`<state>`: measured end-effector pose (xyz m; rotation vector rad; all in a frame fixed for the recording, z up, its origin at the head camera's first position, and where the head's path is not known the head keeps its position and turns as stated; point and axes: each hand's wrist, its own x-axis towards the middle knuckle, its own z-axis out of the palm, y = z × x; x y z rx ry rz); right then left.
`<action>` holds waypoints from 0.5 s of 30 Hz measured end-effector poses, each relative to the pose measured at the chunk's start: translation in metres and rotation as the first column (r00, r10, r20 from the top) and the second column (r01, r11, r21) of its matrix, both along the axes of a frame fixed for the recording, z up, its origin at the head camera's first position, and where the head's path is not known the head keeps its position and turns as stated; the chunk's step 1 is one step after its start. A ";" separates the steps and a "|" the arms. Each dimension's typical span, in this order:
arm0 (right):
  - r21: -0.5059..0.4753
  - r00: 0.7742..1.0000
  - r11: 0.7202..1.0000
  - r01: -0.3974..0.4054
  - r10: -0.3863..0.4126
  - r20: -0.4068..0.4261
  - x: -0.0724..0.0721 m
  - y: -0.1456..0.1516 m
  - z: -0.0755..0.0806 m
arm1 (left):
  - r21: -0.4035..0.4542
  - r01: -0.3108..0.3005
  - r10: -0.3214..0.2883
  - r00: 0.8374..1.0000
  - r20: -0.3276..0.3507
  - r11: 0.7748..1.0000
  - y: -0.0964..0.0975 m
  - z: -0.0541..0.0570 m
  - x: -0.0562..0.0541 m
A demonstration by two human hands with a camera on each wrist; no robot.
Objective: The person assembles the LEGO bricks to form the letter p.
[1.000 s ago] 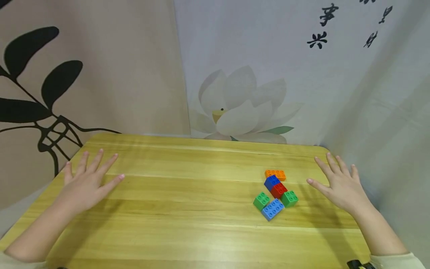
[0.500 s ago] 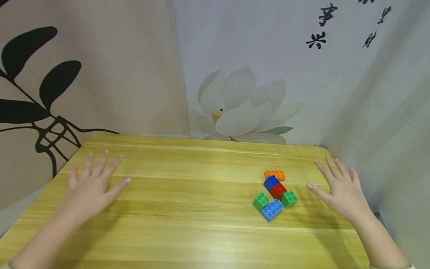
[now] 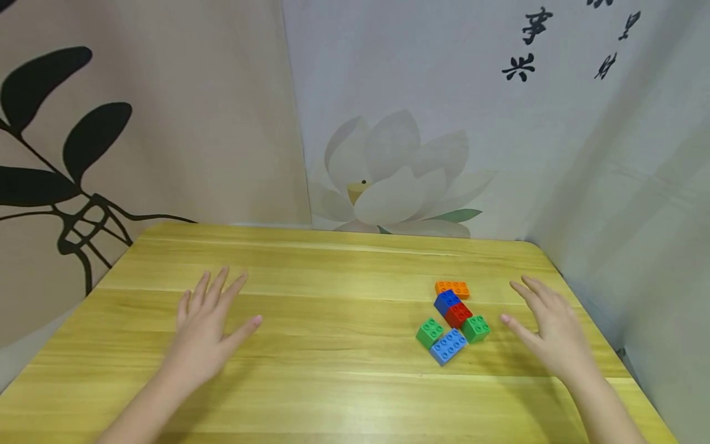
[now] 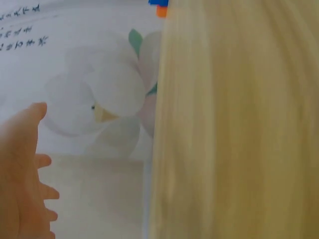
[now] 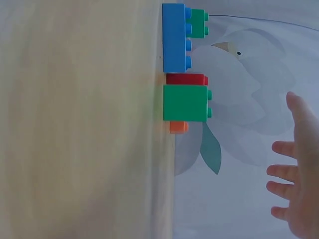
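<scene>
Several toy building blocks lie in a loose cluster on the right half of the wooden table. They are an orange block [image 3: 452,289], a dark blue block [image 3: 447,301], a red block [image 3: 458,315], a light blue block [image 3: 448,346], a left green block [image 3: 429,333] and a right green block [image 3: 476,328]. My right hand [image 3: 554,333] hovers just right of the cluster, fingers spread and holding nothing. Over the left part of the table my left hand [image 3: 202,336] is also held up with spread fingers, far from the blocks. Both hands cast shadows on the wood.
The wooden table [image 3: 333,394] has its far edge against a pale curtain [image 3: 222,111] printed with a lotus and dark leaves. Another curtain stretch [image 3: 654,246] hangs close along the table's right side.
My left hand has moved inward to the right and a little nearer to me. The right hand has lowered slightly, its fingers less spread. The blocks keep their places on the table.
</scene>
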<state>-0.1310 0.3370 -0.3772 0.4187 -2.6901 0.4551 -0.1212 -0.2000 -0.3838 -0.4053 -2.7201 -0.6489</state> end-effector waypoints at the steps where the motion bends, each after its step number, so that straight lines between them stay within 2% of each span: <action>1: -0.015 1.000 1.000 -0.004 0.004 0.003 0.000 -0.001 -0.002 | 0.020 0.010 -0.010 1.000 -0.004 1.000 0.005 -0.002 0.000; 7: -0.144 0.998 0.990 -0.007 0.017 0.062 0.001 -0.006 -0.011 | 0.146 0.071 -0.070 0.998 -0.010 0.987 0.029 -0.013 -0.004; 15: -0.338 0.981 0.940 -0.045 0.106 0.165 -0.004 -0.008 -0.027 | 0.328 0.160 -0.188 0.981 0.055 0.931 0.063 -0.029 -0.010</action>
